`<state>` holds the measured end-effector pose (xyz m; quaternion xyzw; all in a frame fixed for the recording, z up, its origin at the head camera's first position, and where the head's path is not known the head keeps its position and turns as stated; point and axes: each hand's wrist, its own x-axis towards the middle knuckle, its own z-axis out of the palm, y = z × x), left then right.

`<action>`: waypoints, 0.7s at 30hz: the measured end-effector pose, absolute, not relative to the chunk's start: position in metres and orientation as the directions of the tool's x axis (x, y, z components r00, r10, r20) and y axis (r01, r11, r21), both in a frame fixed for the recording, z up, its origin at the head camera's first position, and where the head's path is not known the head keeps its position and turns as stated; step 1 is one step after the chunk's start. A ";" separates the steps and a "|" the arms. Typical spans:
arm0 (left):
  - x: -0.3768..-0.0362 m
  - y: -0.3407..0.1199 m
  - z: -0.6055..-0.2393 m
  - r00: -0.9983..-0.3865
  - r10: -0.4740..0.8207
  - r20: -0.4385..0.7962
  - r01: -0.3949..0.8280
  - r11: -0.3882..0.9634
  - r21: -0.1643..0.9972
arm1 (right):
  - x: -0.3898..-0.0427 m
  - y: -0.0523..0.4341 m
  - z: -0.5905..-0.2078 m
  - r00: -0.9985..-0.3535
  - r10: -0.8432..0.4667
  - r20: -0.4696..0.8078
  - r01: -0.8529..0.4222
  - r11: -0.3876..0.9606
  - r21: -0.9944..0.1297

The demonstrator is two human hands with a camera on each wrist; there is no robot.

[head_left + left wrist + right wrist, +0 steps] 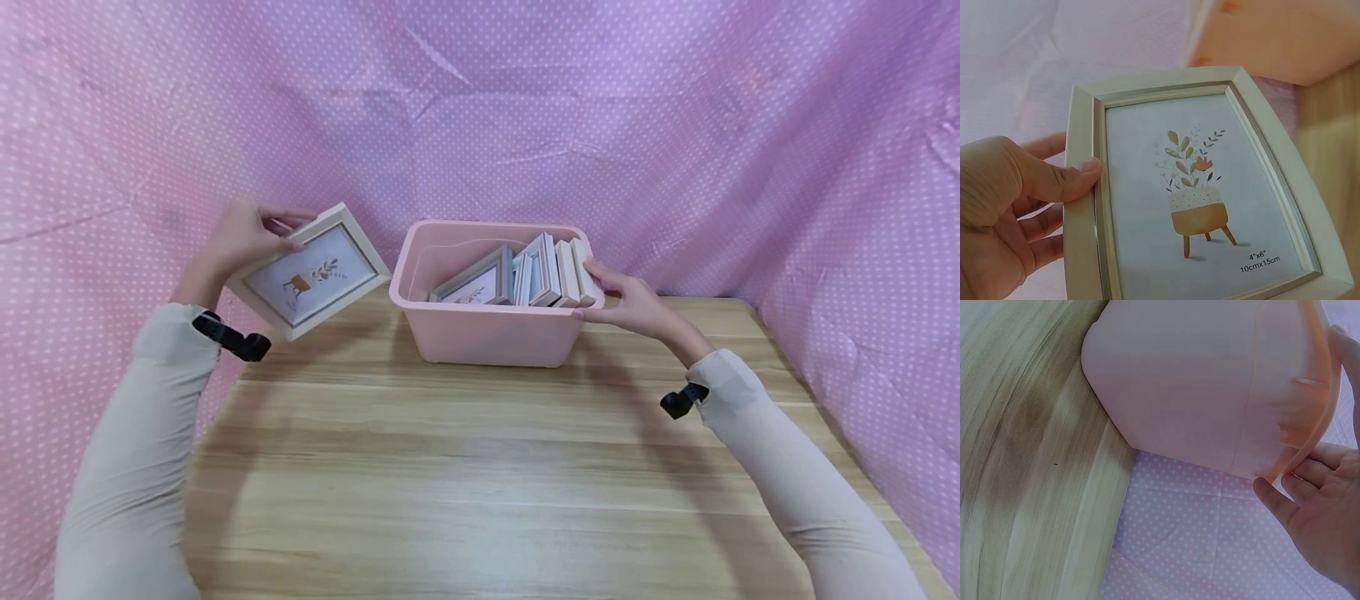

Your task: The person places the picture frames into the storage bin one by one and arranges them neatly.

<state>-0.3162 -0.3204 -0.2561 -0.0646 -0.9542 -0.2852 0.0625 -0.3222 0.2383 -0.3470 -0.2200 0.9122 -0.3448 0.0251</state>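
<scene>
Left hand [238, 239] — holds a cream picture frame [310, 271] in the air, to the left of the pink bin [487, 333] and well above the wooden table [480, 467]. The thumb [1075, 178] presses on the front edge of the frame, and the other fingers curl behind it. The frame is tilted, its face turned toward the head camera. The left wrist view shows the print: a plant with leaves and a red flower in a spotted pot on a three-legged stand, marked 4"x6" and 10cmx15cm.

Right hand [630, 302] — rests at the right rim of the pink bin. The fingers are stretched out over the rim and touch the outermost of the frames standing in the bin [555, 271], while the thumb lies under the rim on the outside wall. In the right wrist view the fingertips [1269, 490] sit under the lip of the bin; no closed grasp shows.

Pink bin — stands on the far part of the table, near the back edge. Several frames stand on edge inside, packed toward the right; one grey-edged frame leans at the left of the row.

Surround — pink dotted cloth [675, 125] hangs behind and at both sides. Both arms wear pale sleeves [127, 450].
</scene>
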 end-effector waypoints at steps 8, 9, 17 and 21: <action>-0.312 -0.315 -0.212 -0.974 0.031 0.226 0.165 0.780 0.604 | -0.320 0.238 -0.345 -0.906 -0.410 0.103 -0.380 0.683 -0.624; -0.312 -0.313 -0.208 -0.970 0.030 0.241 0.179 0.759 0.626 | -0.320 0.238 -0.345 -0.906 -0.410 0.101 -0.378 0.680 -0.628; -0.317 -0.287 -0.176 -0.932 0.032 0.360 0.315 0.558 0.768 | -0.320 0.238 -0.342 -0.906 -0.414 0.089 -0.377 0.689 -0.619; -0.321 -0.265 -0.165 -0.920 0.031 0.391 0.358 0.471 0.806 | -0.319 0.238 -0.342 -0.908 -0.411 0.085 -0.371 0.691 -0.621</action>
